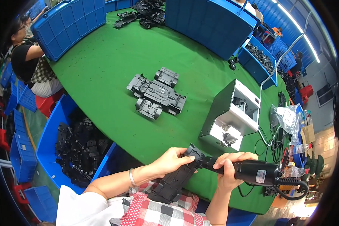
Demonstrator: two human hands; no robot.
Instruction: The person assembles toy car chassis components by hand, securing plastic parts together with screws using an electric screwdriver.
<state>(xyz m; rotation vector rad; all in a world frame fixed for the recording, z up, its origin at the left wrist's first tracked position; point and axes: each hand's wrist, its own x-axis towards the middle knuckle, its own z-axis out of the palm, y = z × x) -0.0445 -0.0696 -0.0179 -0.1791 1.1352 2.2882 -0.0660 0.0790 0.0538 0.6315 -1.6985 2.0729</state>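
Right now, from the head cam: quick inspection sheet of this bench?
Surface: green table, mostly bare in the middle.
Job's things: black chassis part held at the table's near edge; black electric screwdriver with its tip at the part's top end.
Clutter: grey assembled chassis mid-table; grey screw feeder box; clear plastic bag; bottles at the right edge.
Grippers: left hand grips the part; right hand wraps the screwdriver.
Cables: black cord loops from the screwdriver's rear; black leads coil by the box.
Surroundings: blue bin of black parts at left; blue crates on the far side; another person seated far left.
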